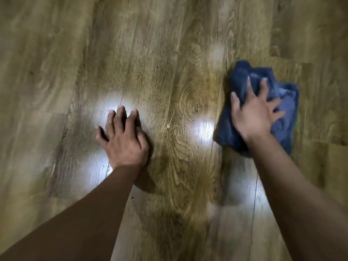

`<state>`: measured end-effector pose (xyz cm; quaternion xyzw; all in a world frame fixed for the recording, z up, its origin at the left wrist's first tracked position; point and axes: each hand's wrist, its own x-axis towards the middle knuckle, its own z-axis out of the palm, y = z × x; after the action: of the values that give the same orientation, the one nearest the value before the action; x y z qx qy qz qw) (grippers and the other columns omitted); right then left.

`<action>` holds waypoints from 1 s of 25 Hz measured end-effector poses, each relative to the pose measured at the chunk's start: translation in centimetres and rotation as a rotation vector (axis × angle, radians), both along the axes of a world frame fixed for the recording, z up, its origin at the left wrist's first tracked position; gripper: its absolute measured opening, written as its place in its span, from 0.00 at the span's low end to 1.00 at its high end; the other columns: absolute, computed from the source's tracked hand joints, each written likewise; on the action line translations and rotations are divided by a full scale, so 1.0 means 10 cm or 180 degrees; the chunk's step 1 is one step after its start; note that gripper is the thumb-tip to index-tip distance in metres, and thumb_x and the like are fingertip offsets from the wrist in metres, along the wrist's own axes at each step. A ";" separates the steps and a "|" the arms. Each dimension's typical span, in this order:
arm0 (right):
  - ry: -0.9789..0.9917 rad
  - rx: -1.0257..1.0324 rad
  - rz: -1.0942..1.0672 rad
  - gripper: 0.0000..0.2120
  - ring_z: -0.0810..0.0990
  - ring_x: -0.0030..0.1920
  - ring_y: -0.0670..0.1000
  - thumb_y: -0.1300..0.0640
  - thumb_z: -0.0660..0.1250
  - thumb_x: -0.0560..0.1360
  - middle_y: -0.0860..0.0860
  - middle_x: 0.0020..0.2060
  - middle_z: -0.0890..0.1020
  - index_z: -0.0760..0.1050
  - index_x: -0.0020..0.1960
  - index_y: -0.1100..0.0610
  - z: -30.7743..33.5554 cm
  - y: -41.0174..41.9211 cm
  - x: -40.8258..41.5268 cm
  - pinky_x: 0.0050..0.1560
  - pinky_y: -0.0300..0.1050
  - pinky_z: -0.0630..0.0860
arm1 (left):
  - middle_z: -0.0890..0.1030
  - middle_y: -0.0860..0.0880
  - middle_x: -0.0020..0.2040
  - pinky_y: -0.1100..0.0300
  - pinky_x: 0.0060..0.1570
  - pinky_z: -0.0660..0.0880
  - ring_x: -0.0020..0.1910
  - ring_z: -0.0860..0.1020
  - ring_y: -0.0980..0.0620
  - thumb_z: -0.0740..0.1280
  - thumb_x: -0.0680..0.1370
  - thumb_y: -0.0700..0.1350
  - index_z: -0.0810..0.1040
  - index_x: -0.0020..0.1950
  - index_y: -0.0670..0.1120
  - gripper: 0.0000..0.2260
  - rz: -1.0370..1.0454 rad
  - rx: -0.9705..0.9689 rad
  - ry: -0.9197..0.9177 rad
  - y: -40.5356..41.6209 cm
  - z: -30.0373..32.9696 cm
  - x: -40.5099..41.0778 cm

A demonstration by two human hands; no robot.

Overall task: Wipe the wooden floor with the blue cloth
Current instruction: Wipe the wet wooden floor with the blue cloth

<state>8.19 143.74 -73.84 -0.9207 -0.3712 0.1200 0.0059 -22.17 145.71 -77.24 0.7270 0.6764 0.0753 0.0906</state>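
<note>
Two bare forearms reach up from the bottom edge over a brown wood-grain plank floor (169,72), which fills the whole view. Its boards run from about six o'clock toward twelve, with dark seams between them, a ring-shaped knot pattern near the centre, and bright white glare patches around the middle and lower right.

At about three o'clock lies the crumpled dark blue cloth (282,129), bunched into uneven folds with a rounded lobe at its far end and a squarer corner nearest the person. Its fabric looks soft and slightly fuzzy; the edges are blurred. It rests flat on the floor, well apart from the other hand.

The right hand (254,113) lies palm-down on top of the cloth, fingers spread and pressing into the folds, not curled around it. The left hand (122,140), at about nine o'clock from the centre, is flat on the bare boards with its fingers slightly parted, empty, beside a glare patch.
</note>
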 end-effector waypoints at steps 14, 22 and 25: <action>0.0918 0.0110 0.2196 0.34 0.53 0.75 0.59 0.32 0.61 0.74 0.46 0.79 0.48 0.57 0.77 0.37 0.36 -0.61 -0.66 0.70 0.62 0.53 | 0.64 0.48 0.79 0.38 0.72 0.48 0.79 0.56 0.47 0.55 0.77 0.52 0.69 0.73 0.54 0.23 0.0003 0.0118 -0.0072 0.00 -0.06 -0.02; 0.0608 -0.0027 0.1308 0.13 0.74 0.58 0.55 0.54 0.60 0.80 0.50 0.58 0.76 0.74 0.63 0.53 0.71 -0.36 -0.96 0.65 0.55 0.62 | 0.64 0.48 0.79 0.35 0.73 0.50 0.79 0.56 0.46 0.55 0.78 0.52 0.69 0.73 0.54 0.23 0.0032 0.0165 -0.0116 0.00 -0.07 -0.02; 0.1346 -0.0274 0.2602 0.09 0.77 0.53 0.53 0.54 0.61 0.79 0.48 0.53 0.77 0.77 0.56 0.51 0.92 -0.90 -1.24 0.59 0.53 0.72 | 0.65 0.47 0.79 0.34 0.73 0.50 0.79 0.58 0.45 0.54 0.77 0.53 0.71 0.73 0.53 0.24 0.0052 0.0096 -0.0213 0.01 -0.05 -0.03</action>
<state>-4.22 134.78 -64.65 -0.6535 -0.6891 0.3130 -0.0046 -22.50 145.77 -77.72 0.7198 0.6778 0.1105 0.1016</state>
